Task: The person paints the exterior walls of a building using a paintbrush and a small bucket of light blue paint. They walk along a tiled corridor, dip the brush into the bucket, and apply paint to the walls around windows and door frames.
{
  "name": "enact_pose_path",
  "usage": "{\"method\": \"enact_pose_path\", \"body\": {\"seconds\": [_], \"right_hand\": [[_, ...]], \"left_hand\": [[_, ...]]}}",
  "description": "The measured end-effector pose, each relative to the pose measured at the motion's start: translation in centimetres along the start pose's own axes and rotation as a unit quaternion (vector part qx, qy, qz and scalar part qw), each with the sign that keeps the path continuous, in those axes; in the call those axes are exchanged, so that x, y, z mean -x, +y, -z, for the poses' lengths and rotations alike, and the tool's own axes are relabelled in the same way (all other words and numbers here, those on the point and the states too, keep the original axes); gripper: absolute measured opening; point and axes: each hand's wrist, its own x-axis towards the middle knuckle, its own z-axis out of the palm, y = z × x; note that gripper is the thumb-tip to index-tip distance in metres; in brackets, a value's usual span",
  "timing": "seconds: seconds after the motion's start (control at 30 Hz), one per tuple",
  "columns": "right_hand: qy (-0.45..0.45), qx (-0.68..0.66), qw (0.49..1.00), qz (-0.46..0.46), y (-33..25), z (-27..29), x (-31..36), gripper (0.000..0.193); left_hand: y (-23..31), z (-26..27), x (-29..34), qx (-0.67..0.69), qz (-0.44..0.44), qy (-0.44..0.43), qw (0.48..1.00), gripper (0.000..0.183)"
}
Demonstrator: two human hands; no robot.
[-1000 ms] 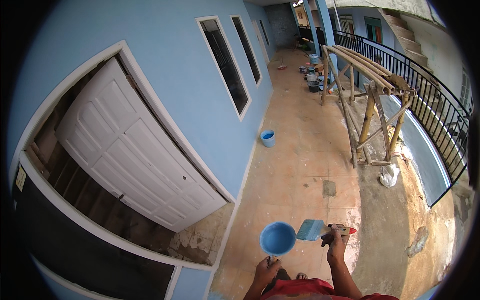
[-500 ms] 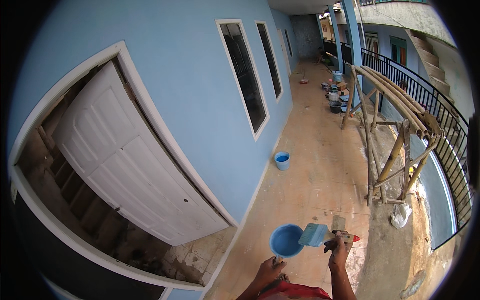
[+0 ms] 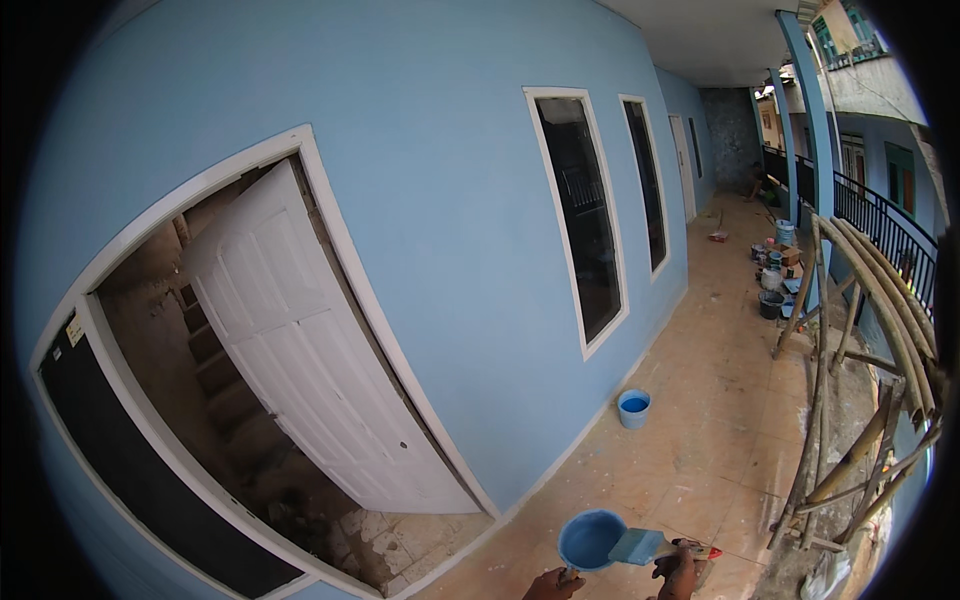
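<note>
My left hand [image 3: 554, 584] is closed on the near edge of a small blue paint bucket [image 3: 590, 540], perhaps on a handle there. Blue paint coats its inside. In my right hand [image 3: 679, 572] is a wide paintbrush [image 3: 638, 547], gripped by its red-tipped handle. The brush points left, its bristles blue with paint, and their end overlaps the bucket's right rim in the picture. I cannot tell whether they touch. Both hands are at the lower edge of the view, dark smudges on the right fingers.
A second blue bucket [image 3: 633, 409] stands by the light blue wall [image 3: 450, 280]. At left a white door [image 3: 320, 360] hangs ajar. A bamboo trestle [image 3: 850, 400] stands at right, with a plastic bag [image 3: 827, 577] below. Farther along are paint containers [image 3: 771, 303] and a crouching person [image 3: 763, 187].
My view has swung left and up, so the surroundings appear shifted right and lower. Bucket and brush now sit lower in the picture; the brush's bristles overlap the bucket's rim slightly more.
</note>
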Motion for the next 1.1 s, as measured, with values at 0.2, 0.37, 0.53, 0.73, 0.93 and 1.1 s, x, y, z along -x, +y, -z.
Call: {"method": "enact_pose_path", "body": {"seconds": [0.2, 0.37, 0.53, 0.73, 0.93, 1.1], "right_hand": [[-0.098, 0.086, 0.991, 0.016, -7.1, 2.2, -10.1, 0.019], [-0.143, 0.07, 0.986, 0.053, -10.1, 1.9, -16.1, 0.022], [-0.173, 0.069, 0.982, 0.008, -8.7, 0.0, -16.0, 0.024], [-0.221, 0.059, 0.969, -0.098, -4.9, -1.6, -12.1, 0.027], [-0.275, 0.108, 0.947, -0.129, -2.6, -2.5, -11.6, 0.027], [-0.343, 0.131, 0.921, -0.134, 0.6, -2.5, -14.5, 0.026]], "left_hand": [[11.4, -7.6, 5.1, -0.002, -0.077, 0.102, 0.992, 0.031], [10.0, -10.3, 2.2, -0.012, -0.019, 0.12, 0.993, 0.032], [11.4, -11.2, 2.6, -0.032, 0.015, 0.174, 0.984, 0.032], [11.6, -10.9, 4.3, -0.035, 0.042, 0.237, 0.97, 0.032], [11.0, -9.8, 5.8, -0.037, 0.062, 0.283, 0.956, 0.032], [10.1, -9.1, 7.3, -0.041, 0.082, 0.313, 0.945, 0.032]]}}
